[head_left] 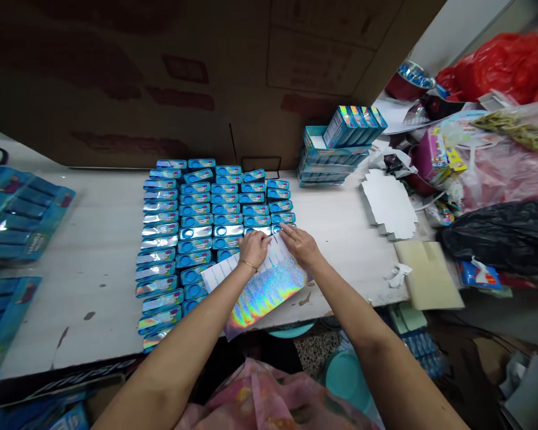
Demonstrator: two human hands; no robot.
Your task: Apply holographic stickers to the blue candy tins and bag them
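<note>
A shiny holographic card sheet, with a white lined strip along its far edge, lies tilted at the front of the table. My left hand has its fingers curled at that white strip. At the sheet's far right corner my right hand grips the edge, its thumb hidden from sight. Just beyond and left of both hands stand rows of small blue boxes, packed close together; the sheet covers some of them.
A large cardboard box walls off the back. Stacked blue display trays hold more boxes. On the right are white cut card pieces, a cream pad, crumpled tissue and plastic bags. Filled blue packs sit at left.
</note>
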